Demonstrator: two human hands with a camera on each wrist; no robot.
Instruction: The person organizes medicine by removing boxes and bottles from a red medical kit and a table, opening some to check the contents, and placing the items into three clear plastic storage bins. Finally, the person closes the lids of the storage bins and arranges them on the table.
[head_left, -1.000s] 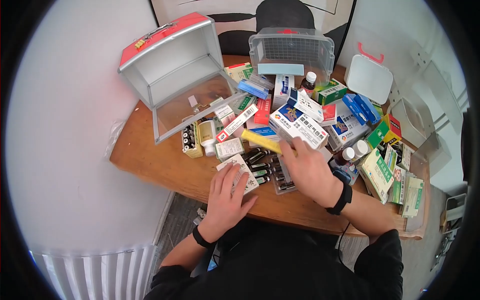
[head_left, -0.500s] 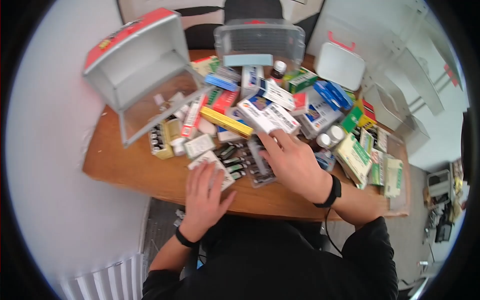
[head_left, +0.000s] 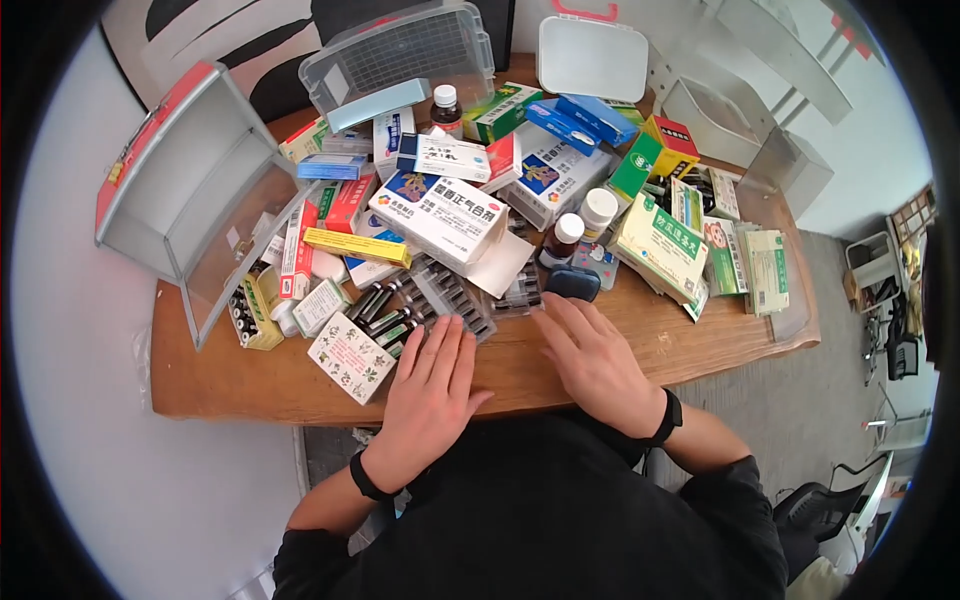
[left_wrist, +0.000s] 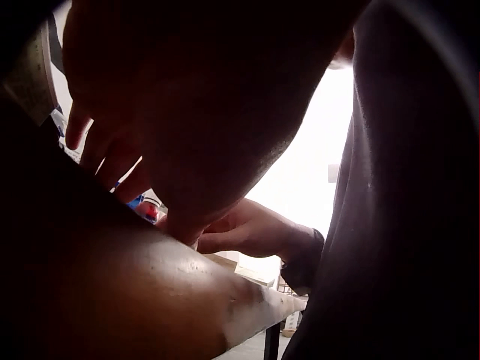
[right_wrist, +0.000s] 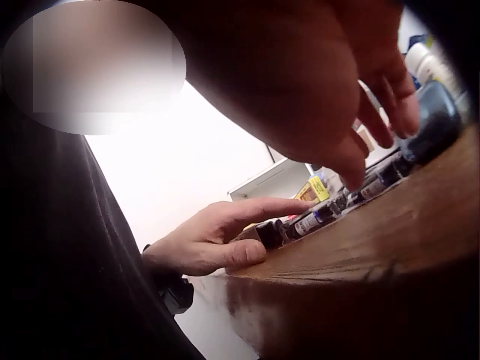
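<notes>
The left hand lies palm down by the table's front edge, fingers extended and holding nothing, beside small dark vials and a white box with a plant pattern. Near a dark blue case, the right hand has its fingers spread and slightly bent, with nothing in them; whether a fingertip touches the case cannot be told. Behind the hands are trays of vials and a large white box. A yellow box lies left of that box. The right wrist view shows the left hand at the wood surface.
An open red-and-silver case stands at the left, a clear bin and a white lid at the back. Brown bottles stand right of centre. Green-and-white boxes are stacked at the right of the wooden table.
The right hand has let go of the yellow box, which lies on the pile, and has drawn back toward the front edge. The left hand has moved right, off the plant-pattern box. The head view has shifted.
</notes>
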